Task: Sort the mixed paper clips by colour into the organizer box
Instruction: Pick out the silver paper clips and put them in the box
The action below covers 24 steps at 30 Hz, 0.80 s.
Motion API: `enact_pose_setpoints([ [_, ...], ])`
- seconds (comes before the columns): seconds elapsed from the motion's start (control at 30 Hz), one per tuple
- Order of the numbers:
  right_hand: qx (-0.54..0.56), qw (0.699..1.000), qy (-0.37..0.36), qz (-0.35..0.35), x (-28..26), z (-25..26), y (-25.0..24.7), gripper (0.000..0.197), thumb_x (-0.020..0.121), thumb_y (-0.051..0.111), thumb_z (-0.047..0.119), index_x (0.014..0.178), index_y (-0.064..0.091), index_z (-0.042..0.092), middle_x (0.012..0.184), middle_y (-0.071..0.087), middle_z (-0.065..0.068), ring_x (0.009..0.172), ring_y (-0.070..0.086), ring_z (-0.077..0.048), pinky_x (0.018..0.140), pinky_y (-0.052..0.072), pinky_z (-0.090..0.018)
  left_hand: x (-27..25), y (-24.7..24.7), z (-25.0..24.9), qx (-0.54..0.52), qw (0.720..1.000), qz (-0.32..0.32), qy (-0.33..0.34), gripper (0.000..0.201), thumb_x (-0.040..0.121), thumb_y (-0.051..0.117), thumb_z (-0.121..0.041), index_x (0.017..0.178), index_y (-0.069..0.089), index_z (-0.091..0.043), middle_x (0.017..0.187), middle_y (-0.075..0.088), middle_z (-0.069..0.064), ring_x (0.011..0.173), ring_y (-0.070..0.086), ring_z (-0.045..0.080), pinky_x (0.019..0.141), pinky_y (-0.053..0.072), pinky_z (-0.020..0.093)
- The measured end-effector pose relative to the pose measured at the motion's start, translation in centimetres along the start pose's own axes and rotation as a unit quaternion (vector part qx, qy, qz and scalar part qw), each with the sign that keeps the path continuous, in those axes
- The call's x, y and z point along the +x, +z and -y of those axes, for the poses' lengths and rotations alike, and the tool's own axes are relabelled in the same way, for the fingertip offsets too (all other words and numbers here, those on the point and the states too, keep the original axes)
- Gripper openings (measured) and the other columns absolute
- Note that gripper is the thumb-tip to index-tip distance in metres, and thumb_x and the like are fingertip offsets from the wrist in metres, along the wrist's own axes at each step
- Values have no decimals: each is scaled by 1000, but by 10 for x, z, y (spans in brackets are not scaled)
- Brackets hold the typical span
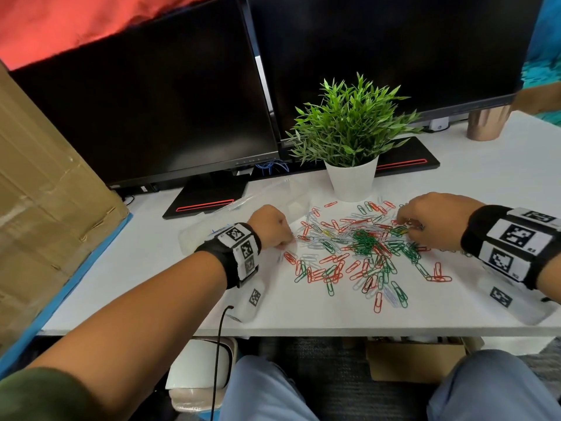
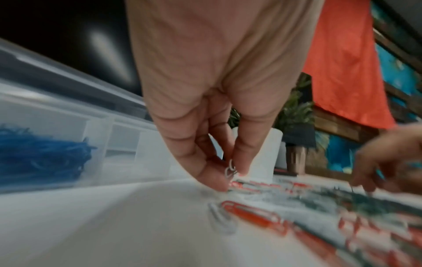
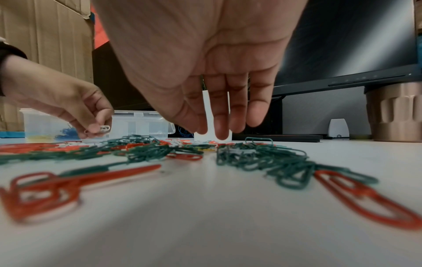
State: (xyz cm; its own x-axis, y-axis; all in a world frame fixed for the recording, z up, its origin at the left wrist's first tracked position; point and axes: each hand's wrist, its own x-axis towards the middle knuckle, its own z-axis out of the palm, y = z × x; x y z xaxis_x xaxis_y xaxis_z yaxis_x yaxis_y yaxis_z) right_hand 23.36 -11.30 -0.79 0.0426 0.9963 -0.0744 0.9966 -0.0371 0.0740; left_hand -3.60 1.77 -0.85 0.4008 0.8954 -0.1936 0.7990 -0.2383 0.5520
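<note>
Head view, pile: red, green and white paper clips lie spread on the white surface, just in front of the potted plant.
Head view, left hand: at the pile's left edge, fingers curled down to the surface; what they hold cannot be told here.
Head view, right hand: at the pile's right edge, right of the plant, fingertips down among the clips.
Head view, organizer box: clear plastic, left of the plant, partly hidden behind the left wrist.
Left wrist view, left hand: thumb and forefinger pinch a white paper clip just above the surface, in front of the plant's white pot.
Left wrist view, organizer box: left of the hand; one compartment holds blue clips.
Right wrist view, right hand: fingers extended downward, tips just above the green clips, in front of the pot; whether it holds a clip cannot be told.
Right wrist view, left hand: left of the pot, pinching the white paper clip in front of the organizer box.
</note>
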Motion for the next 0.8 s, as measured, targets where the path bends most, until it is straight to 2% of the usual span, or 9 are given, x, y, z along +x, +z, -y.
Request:
enact_pose_setpoints([
  [0.07, -1, 1000, -4, -3, 0, 0, 0, 32, 93, 47, 32, 124, 56, 28, 111, 57, 5, 89, 45, -12, 79, 44, -26, -5, -4, 0, -219, 975, 6, -43, 11, 77, 70, 7, 71, 65, 0, 74, 68, 16, 68, 68, 19, 68, 59, 27],
  [0.17, -1, 1000, -7, -2, 0, 0, 0, 32, 94, 47, 32, 124, 56, 27, 111, 57, 5, 88, 44, -11, 79, 43, -25, -11, -8, -1, -445, 891, 30, -85, 15, 82, 63, 13, 92, 65, 2, 80, 65, 15, 71, 65, 20, 67, 58, 28],
  [0.27, 1, 1000, -5, 1, -1, 0, 0, 32, 94, 48, 32, 124, 56, 27, 112, 57, 4, 90, 45, -12, 81, 43, -26, -11, -9, -1, -580, 803, 59, -121, 21, 91, 45, 12, 106, 59, 5, 82, 55, 12, 72, 56, 18, 65, 58, 25],
  [0.37, 3, 1000, -4, 2, 0, 0, 0, 32, 94, 47, 32, 125, 55, 26, 113, 56, 4, 93, 46, -13, 81, 43, -26, -10, -10, -1, -625, 760, 76, -163, 19, 87, 40, 1, 91, 58, 0, 79, 50, 9, 63, 50, 15, 48, 51, 21],
  [0.43, 6, 1000, -4, 4, 0, 0, 0, 33, 94, 47, 32, 125, 55, 26, 112, 56, 4, 94, 47, -13, 82, 43, -26, -8, -8, -3, -571, 800, 86, -162, 15, 83, 40, -8, 78, 54, -7, 67, 46, 3, 51, 39, 11, 38, 35, 17],
  [0.5, 9, 1000, -4, 6, 0, 0, 0, 32, 94, 48, 32, 125, 55, 26, 105, 52, 6, 92, 45, -12, 82, 43, -26, -5, -2, -8, -426, 892, 69, -131, 16, 83, 43, -10, 70, 52, -10, 58, 38, -1, 43, 27, 9, 37, 22, 16],
  [0.6, 14, 1000, -7, 4, 0, 0, 0, 31, 94, 48, 31, 124, 56, 26, 98, 46, 8, 91, 44, -12, 81, 43, -26, 2, 12, -12, -73, 997, 1, 7, 15, 84, 57, -11, 71, 62, -6, 66, 55, 7, 55, 47, 16, 49, 40, 27],
  [0.7, 19, 1000, -11, 4, 1, 0, 1, 30, 94, 48, 31, 122, 56, 26, 100, 48, 7, 92, 46, -13, 81, 44, -27, 5, 20, -12, 171, 977, -3, 128, 18, 86, 64, -28, 95, 69, -13, 89, 61, -2, 84, 56, 15, 70, 42, 26],
  [0.8, 20, 1000, -13, 6, 1, 0, 1, 29, 94, 47, 31, 121, 56, 26, 98, 47, 8, 93, 48, -14, 81, 45, -27, 10, 25, -12, 232, 959, 22, 158, 35, 84, 69, -37, 115, 61, -22, 104, 61, -3, 91, 53, 12, 77, 40, 22],
])
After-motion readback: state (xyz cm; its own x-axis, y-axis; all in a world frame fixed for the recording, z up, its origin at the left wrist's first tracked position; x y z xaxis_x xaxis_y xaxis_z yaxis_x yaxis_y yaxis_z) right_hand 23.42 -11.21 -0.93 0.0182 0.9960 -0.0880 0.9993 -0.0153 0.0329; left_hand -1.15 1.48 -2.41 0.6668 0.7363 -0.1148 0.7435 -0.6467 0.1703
